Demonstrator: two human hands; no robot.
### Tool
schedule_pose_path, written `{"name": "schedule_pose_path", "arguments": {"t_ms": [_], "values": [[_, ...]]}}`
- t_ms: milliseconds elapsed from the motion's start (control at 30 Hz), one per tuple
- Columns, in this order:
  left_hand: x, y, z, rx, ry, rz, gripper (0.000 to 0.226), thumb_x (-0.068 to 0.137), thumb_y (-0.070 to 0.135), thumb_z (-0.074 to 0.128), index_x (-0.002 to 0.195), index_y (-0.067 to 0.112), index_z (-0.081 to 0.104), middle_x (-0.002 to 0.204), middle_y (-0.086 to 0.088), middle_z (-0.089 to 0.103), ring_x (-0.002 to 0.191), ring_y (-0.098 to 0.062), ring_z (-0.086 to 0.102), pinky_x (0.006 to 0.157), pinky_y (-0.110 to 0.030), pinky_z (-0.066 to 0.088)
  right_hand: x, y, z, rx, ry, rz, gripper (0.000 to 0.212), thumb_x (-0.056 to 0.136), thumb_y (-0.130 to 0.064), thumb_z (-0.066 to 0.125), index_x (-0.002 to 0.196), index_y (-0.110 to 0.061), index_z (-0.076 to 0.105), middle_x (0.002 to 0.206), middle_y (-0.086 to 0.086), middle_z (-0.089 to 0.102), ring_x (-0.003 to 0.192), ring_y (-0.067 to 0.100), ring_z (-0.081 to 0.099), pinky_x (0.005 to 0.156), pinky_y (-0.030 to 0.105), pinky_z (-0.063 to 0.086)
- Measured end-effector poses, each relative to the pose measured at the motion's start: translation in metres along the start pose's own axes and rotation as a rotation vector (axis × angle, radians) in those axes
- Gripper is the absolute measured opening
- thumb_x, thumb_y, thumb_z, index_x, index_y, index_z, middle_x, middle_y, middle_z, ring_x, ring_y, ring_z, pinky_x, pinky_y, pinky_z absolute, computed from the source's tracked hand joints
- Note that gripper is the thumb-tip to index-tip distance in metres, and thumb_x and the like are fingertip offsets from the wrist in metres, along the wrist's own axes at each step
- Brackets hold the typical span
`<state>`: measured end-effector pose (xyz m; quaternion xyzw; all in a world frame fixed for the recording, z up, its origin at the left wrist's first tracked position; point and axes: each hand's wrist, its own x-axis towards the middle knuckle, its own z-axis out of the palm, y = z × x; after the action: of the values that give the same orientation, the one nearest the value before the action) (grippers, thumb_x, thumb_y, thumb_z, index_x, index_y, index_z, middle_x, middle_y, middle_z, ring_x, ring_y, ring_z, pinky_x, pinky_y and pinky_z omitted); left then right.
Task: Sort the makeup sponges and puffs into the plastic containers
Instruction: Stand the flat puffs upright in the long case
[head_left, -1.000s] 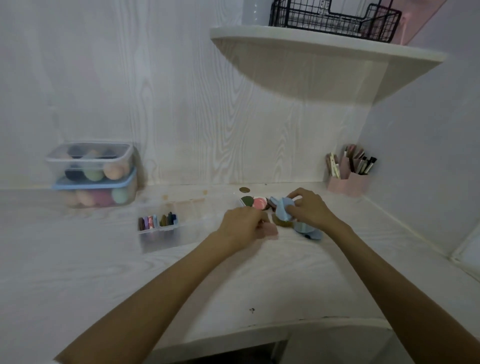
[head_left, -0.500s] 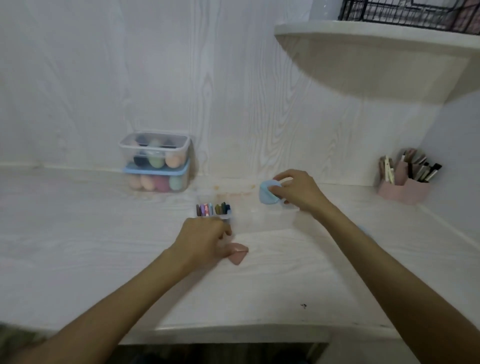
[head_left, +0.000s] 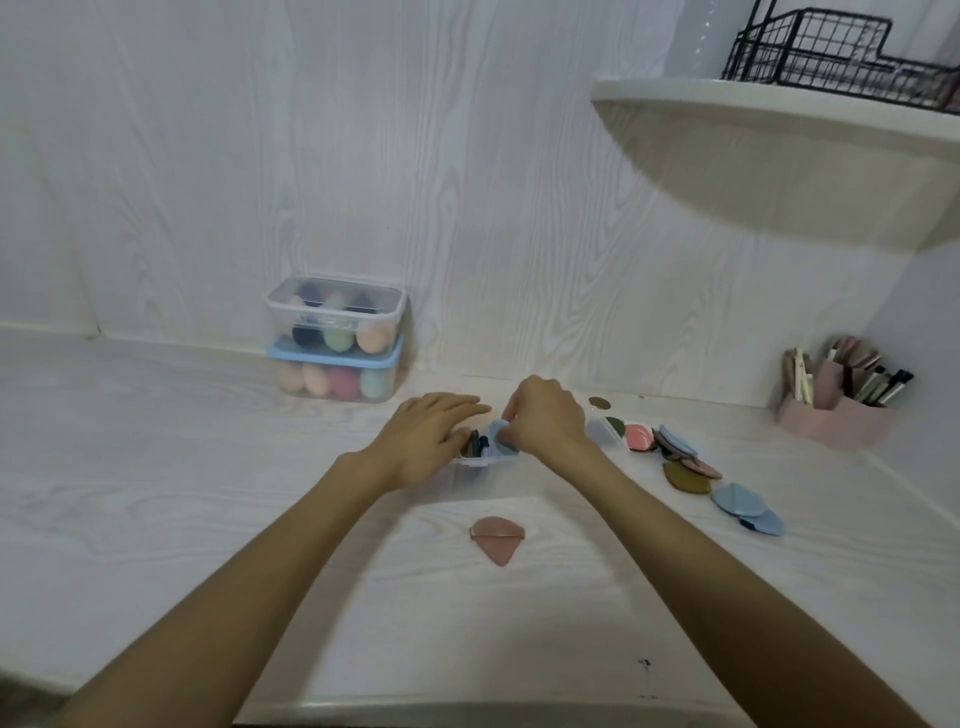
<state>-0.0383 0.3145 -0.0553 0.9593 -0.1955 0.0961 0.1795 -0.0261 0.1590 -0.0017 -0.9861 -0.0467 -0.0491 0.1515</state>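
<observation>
Both hands are working over a small clear plastic container (head_left: 470, 461) sitting mid-desk. Right hand (head_left: 548, 422) is pinching a light blue puff (head_left: 502, 441) with curled fingers, holding it at the container's right end, the puff standing on edge partly inside. Left hand (head_left: 428, 439) is resting on the container's left part, fingers stretched forward and fairly straight over it; dark puffs are standing on edge between the two hands. A pink teardrop puff (head_left: 497, 538) is lying alone on the white wood-grain desk (head_left: 156, 493), nearer the person than the container and apart from it. To the right, a loose row of puffs (head_left: 685, 462) in green, pink, brown and blue is trailing across the desk, ending in two blue ones. Against the back wall, two stacked clear tubs (head_left: 335, 338) are holding egg-shaped makeup sponges, the lower with a blue lid. A pink holder (head_left: 831, 415) with brushes and pencils is standing in the right corner. A black wire basket (head_left: 831, 52) is sitting on the shelf (head_left: 753, 104) above.
</observation>
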Motion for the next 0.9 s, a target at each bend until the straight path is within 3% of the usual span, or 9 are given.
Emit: {"name": "schedule_pose_path", "arguments": {"t_ms": [100,167,233,367,433,533,667,800,900], "values": [[-0.002,0.003,0.001,-0.066,0.044,0.009,0.042,0.099,0.015,0.037,0.138,0.026,0.045,0.143,0.004,0.046,0.136,-0.016,0.031,0.110,-0.031,0.022,0.006,-0.003,0.005,0.046,-0.132,0.054,0.009,0.073,-0.010,0.070,0.076,-0.006,0.062,0.066,0.005,0.056,0.059,0.018,0.051,0.049,0.021,0.035],[-0.003,0.004,0.001,-0.064,0.052,0.014,0.040,0.100,0.016,0.036,0.137,0.026,0.047,0.141,0.006,0.047,0.136,-0.015,0.031,0.109,-0.030,0.022,0.009,0.000,-0.001,0.195,-0.257,0.098,0.021,0.077,-0.012,0.068,0.096,-0.003,0.070,0.086,0.008,0.069,0.065,0.015,0.060,0.053,0.022,0.042],[-0.002,0.001,0.002,-0.039,0.040,0.034,0.038,0.101,0.021,0.034,0.135,0.027,0.050,0.142,0.011,0.047,0.136,-0.014,0.031,0.109,-0.030,0.022,0.006,0.006,-0.013,0.339,-0.390,0.124,0.030,0.084,-0.010,0.062,0.112,0.002,0.066,0.089,0.008,0.069,0.059,0.009,0.054,0.053,0.018,0.041],[0.007,0.002,0.004,-0.122,0.022,-0.039,0.043,0.094,0.043,0.026,0.120,0.039,0.059,0.133,0.017,0.052,0.127,-0.012,0.038,0.107,-0.033,0.027,0.003,0.025,-0.024,0.548,-0.538,0.108,0.043,0.092,-0.005,0.052,0.132,0.008,0.045,0.047,-0.006,0.051,0.051,0.009,0.033,0.050,0.017,0.033],[0.013,0.009,0.003,-0.179,0.037,-0.119,0.036,0.093,0.052,0.033,0.111,0.042,0.063,0.129,0.015,0.055,0.123,-0.015,0.040,0.104,-0.035,0.029,0.004,0.031,-0.023,0.570,-0.548,0.098,0.049,0.091,-0.006,0.057,0.136,0.002,0.042,0.050,-0.004,0.039,0.048,0.008,0.032,0.048,0.017,0.032],[0.017,0.015,0.001,-0.171,0.045,-0.188,0.030,0.083,0.058,0.051,0.104,0.041,0.064,0.128,0.012,0.053,0.124,-0.017,0.037,0.100,-0.035,0.025,0.003,0.030,-0.024,0.568,-0.567,0.096,0.052,0.091,-0.006,0.057,0.138,-0.001,0.037,0.050,-0.004,0.041,0.049,0.007,0.033,0.049,0.016,0.033],[0.017,0.017,0.004,-0.176,0.119,-0.192,0.023,0.080,0.044,0.062,0.101,0.035,0.064,0.125,0.012,0.053,0.121,-0.016,0.038,0.092,-0.029,0.022,-0.004,0.026,-0.031,0.563,-0.506,0.068,0.048,0.085,-0.013,0.068,0.128,-0.008,0.046,0.060,0.001,0.052,0.050,0.008,0.045,0.050,0.015,0.039],[0.016,0.020,0.006,-0.196,0.142,-0.212,0.024,0.075,0.046,0.061,0.095,0.033,0.064,0.122,0.013,0.054,0.119,-0.016,0.040,0.090,-0.028,0.022,-0.022,0.034,-0.038,0.364,-0.160,-0.117,0.013,0.082,-0.013,0.069,0.093,-0.018,0.065,0.082,0.000,0.071,0.056,0.007,0.058,0.054,0.017,0.041],[0.016,0.020,0.006,-0.197,0.129,-0.219,0.027,0.071,0.050,0.056,0.092,0.035,0.063,0.121,0.014,0.054,0.119,-0.016,0.040,0.090,-0.028,0.022,-0.046,0.039,-0.028,0.152,-0.342,-0.191,0.011,0.080,-0.016,0.069,0.087,-0.021,0.076,0.085,0.000,0.075,0.062,0.010,0.061,0.065,0.025,0.054]]}}
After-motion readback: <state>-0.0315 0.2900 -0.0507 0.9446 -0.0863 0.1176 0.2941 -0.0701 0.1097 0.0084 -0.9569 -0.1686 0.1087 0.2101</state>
